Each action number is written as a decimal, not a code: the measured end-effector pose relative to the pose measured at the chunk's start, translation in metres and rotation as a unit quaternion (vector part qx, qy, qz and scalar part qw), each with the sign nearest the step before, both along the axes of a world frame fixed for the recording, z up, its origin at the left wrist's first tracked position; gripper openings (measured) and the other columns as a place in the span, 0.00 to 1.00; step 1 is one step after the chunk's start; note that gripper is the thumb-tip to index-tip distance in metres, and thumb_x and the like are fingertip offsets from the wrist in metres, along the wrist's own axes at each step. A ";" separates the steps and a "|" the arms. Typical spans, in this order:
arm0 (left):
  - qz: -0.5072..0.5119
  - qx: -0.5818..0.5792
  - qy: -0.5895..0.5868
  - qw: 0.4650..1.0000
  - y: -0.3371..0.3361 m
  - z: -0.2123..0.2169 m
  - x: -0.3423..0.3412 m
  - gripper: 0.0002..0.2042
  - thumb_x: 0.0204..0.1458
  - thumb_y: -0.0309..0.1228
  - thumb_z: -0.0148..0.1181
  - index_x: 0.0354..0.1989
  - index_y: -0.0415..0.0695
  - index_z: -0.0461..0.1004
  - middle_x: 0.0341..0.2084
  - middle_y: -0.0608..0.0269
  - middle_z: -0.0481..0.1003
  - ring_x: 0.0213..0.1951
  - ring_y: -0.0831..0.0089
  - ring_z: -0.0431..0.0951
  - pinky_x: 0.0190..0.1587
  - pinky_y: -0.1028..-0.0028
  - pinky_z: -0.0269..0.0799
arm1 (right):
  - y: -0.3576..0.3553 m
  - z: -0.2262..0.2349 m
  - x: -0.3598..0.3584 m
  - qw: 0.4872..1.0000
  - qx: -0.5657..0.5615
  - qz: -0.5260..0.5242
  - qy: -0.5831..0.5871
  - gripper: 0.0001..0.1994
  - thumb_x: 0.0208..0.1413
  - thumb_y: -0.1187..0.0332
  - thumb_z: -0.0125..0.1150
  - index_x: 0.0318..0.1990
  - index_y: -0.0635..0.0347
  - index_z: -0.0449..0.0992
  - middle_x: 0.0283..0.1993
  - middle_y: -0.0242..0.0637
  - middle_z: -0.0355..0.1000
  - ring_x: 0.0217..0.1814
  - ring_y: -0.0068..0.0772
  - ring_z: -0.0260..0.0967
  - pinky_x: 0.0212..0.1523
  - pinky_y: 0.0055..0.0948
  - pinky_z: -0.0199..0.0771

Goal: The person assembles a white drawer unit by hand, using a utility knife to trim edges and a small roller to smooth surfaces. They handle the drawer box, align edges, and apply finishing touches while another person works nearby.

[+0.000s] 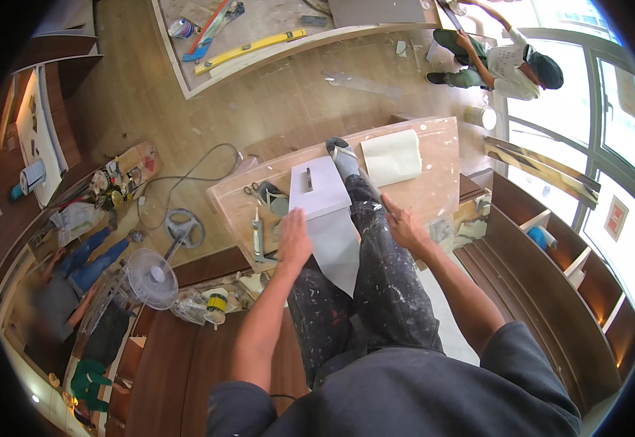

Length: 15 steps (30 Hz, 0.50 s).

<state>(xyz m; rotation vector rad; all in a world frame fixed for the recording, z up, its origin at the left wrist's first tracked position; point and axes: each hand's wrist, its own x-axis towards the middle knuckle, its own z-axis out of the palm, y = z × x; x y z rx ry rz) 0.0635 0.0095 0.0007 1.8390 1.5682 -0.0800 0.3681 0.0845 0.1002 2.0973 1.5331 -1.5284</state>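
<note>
A white panel (320, 175) with a small dark bar-shaped piece (308, 180) on top lies on a worn wooden bench (434, 156). Its near part, a light grey-white sheet (338, 244), slopes down between my legs. My left hand (295, 237) rests at the panel's near left edge, fingers stretched out and holding nothing. In my right hand (405, 224), beside my raised right leg, is a long thin tool (373, 187); its kind is hard to make out. My right foot (344, 159) is on the bench against the panel's right side.
Scissors (252, 189), a slipper (273, 197) and a sealant tube (258, 233) lie left of the panel; a cream sheet (392, 157) lies right. A fan (151, 278) and a hose (186, 177) are at left, shelving (550, 284) at right. Other people work far right and left.
</note>
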 end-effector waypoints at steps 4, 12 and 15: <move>0.145 -0.287 0.069 0.944 -0.028 0.025 -0.076 0.32 0.49 0.23 0.52 0.66 0.31 0.57 0.59 0.35 0.67 0.62 0.43 0.66 0.67 0.58 0.57 | 0.000 0.012 -0.045 0.993 -0.063 0.097 0.008 0.29 0.62 0.67 0.46 0.72 0.46 0.56 0.34 0.62 0.76 0.36 0.66 0.76 0.38 0.56 0.75; 0.260 -0.202 -0.174 0.928 -0.039 0.027 -0.025 0.38 0.49 0.18 0.48 0.72 0.29 0.43 0.71 0.33 0.46 0.74 0.47 0.46 0.74 0.64 0.43 | -0.030 0.008 -0.141 0.966 -0.120 0.228 0.007 0.34 0.59 0.69 0.46 0.74 0.52 0.50 0.34 0.59 0.78 0.36 0.59 0.78 0.39 0.54 0.78; 0.295 -0.115 -0.206 0.926 -0.045 -0.002 0.005 0.36 0.51 0.21 0.50 0.71 0.30 0.47 0.70 0.29 0.48 0.73 0.43 0.46 0.73 0.61 0.46 | -0.037 0.000 -0.175 0.965 -0.094 0.243 0.018 0.33 0.60 0.68 0.45 0.74 0.52 0.50 0.35 0.57 0.78 0.37 0.58 0.78 0.41 0.52 0.78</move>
